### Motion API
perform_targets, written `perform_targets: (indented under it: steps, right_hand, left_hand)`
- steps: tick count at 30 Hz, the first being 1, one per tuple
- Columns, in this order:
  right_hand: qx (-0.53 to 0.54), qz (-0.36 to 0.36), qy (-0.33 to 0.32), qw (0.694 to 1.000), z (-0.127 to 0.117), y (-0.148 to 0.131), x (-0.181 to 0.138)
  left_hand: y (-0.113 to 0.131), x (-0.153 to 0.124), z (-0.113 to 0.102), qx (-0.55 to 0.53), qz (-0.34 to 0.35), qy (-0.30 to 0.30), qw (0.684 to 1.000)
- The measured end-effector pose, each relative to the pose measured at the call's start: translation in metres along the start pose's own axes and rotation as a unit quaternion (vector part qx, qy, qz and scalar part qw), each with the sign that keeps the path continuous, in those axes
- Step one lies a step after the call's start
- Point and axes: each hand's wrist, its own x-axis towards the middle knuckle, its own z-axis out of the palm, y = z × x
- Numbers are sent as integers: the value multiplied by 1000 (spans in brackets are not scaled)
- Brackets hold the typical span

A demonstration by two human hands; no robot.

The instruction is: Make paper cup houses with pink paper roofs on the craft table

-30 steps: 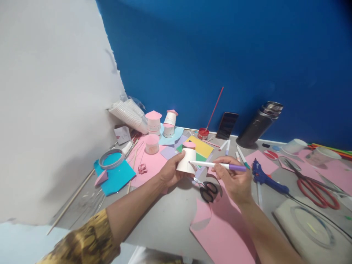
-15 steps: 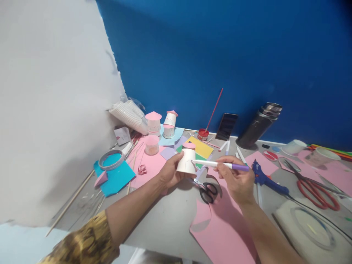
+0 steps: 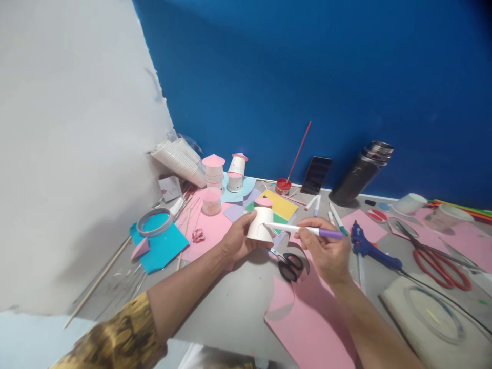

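Holding paper cup [image 3: 259,230] and felt-tip marker [image 3: 292,228]

Blue wall [image 3: 307,77] forms the rear boundary of the grey table [image 3: 226,312]. A pink paper sheet [image 3: 313,323] lies at the front of the table, partly behind the right forearm. A dark flask [image 3: 355,177] is located at the right rear, near the wall. The right hand [image 3: 326,251] holds the felt-tip marker in a narrow pinch, its purple end directed right. The left hand [image 3: 238,240] grasps the side of the paper cup. A blue glue gun [image 3: 372,248] lies just right of the right hand. Black-handled scissors [image 3: 289,267] lie between the hands. The paper cup is located above the table, wide rim downward; the marker tip is at its side wall.
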Motion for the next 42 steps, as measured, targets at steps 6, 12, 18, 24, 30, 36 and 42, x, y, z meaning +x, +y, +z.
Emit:
perform_targets:
  steps: [6, 12, 18, 24, 30, 36, 42]
  right_hand:
    - [-3, -9, 11, 1000, 0, -6, 4]
    - [5, -9, 37, 999, 1, -8, 4]
    - [-9, -16, 21, 1000, -1, -3, 2]
    - [-21, -17, 15, 1000, -1, -4, 2]
    - [-12, -10, 22, 1000, 1, -5, 4]
    - [-9, 1, 28, 1000, 0, -7, 5]
    - [-9, -2, 35, 999, 0, -8, 4]
  left_hand:
    - [0, 1, -1, -9, -6, -2, 1000]
    - [4, -1, 5, -16, -11, -8, 1000]
    - [4, -1, 6, -21, -12, -1, 1000]
    - [2, -1, 6, -25, -17, 2, 1000]
    - [1, -1, 4, -23, -17, -2, 1000]
    - [2, 1, 0, -33, -8, -11, 999]
    - [1, 3, -1, -47, -16, -10, 999]
